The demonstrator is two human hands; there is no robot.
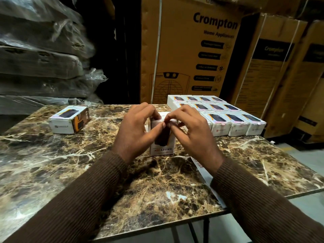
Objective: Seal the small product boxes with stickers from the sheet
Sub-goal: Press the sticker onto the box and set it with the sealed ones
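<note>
Squarely between both hands' fingertips, upright box on table

Both arms in long brown knit sleeves, fine ribbing running lengthwise down each forearm. Left sleeve and right sleeve same fabric, same shade. Cuffs snug, ending at the wrists. Left hand and right hand bare: gloveless, nails short. Fabric plain, unmarked.
</note>
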